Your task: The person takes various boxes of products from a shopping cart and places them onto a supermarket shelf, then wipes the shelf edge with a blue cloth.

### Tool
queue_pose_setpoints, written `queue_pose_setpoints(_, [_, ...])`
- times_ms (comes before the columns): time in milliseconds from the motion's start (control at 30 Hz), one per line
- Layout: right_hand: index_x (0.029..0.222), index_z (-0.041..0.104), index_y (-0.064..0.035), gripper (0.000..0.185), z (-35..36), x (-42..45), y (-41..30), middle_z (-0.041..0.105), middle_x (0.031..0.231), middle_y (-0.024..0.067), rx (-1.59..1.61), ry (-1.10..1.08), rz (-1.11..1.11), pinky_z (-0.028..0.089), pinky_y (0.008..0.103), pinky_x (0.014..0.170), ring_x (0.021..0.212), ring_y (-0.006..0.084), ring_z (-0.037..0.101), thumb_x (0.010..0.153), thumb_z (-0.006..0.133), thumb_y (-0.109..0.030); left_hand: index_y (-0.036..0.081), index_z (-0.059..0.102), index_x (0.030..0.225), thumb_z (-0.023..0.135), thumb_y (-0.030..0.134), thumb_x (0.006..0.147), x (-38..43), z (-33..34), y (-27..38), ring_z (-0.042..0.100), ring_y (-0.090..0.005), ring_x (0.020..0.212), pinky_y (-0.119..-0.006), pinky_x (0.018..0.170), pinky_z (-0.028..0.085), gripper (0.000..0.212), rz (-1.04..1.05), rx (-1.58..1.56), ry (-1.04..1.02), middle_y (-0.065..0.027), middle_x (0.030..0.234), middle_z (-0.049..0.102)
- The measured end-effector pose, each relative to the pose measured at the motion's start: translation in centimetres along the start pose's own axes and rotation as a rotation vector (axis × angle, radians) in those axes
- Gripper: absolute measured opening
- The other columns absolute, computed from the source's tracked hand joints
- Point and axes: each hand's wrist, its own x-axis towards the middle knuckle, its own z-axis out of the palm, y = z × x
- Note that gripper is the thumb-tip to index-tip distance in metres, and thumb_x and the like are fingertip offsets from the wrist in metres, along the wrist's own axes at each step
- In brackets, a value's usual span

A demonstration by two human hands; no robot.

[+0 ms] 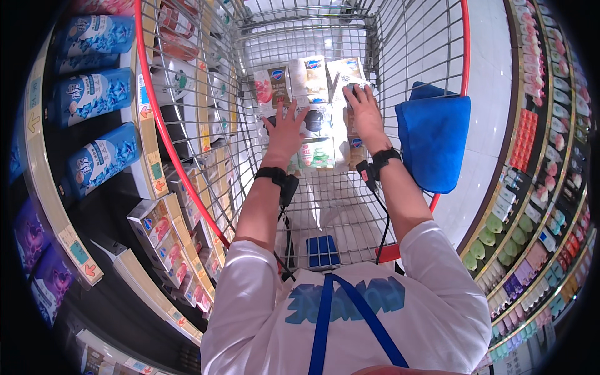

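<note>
My left hand (285,133), fingers spread, is over white boxes with black round prints (318,121) inside a metal shopping cart (304,197). The fingers of my right hand (365,115) lie on a tilted white box (341,86); whether they grip it is hidden. Behind the hands sit a brown-and-pink soap box (273,86), a white-and-gold box (309,75) and another pale box (351,66). A green-and-white box (317,153) with an aloe picture lies nearest me, beside brown boxes (357,152).
Blue cloth (436,140) hangs over the cart's right red rim (465,47). Shelves on the left carry blue bottles (98,96), purple packs (49,286) and stacked soap boxes (157,234). Across the tiled aisle (468,187), a rack (520,225) displays many small goods.
</note>
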Motion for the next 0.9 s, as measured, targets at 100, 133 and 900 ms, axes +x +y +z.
queue_pose_setpoints(100, [0.146,0.046,-0.0218,0.068,0.6,-1.7,0.3,0.04,0.153,0.0118,0.095,0.06,0.043,0.036,0.0475,0.113,0.145,0.0375,0.031,0.083,0.06,-0.001,0.035,0.032,0.153,0.076,0.023,0.084,-0.1,-0.2,0.0,0.012,-0.0334,0.152,-0.08,0.108,0.016,0.083,0.004,-0.008,-0.041,-0.0066,0.163,0.021])
queue_pose_setpoints(133, [0.14,0.051,-0.0207,0.062,0.8,-1.9,0.6,0.042,0.15,0.0127,0.137,0.115,0.029,0.036,0.0512,0.111,0.144,0.0381,0.031,0.082,0.062,-0.002,0.034,0.031,0.154,0.075,0.022,0.084,-0.1,-0.2,0.0,0.013,-0.0331,0.152,-0.08,0.108,0.016,0.083,-0.006,-0.024,-0.051,-0.0067,0.163,0.022])
queue_pose_setpoints(900, [0.151,0.037,-0.0346,0.073,-1.3,-4.4,-5.5,0.028,0.157,0.0149,0.028,-0.17,0.138,0.035,0.0684,0.106,0.144,0.047,0.024,0.087,0.072,-0.023,0.035,0.024,0.157,0.074,0.046,0.083,-3.1,1.6,-0.1,-0.005,-0.0569,0.147,-0.079,0.105,0.023,0.09,-0.198,-0.093,0.006,-0.0231,0.164,-0.001])
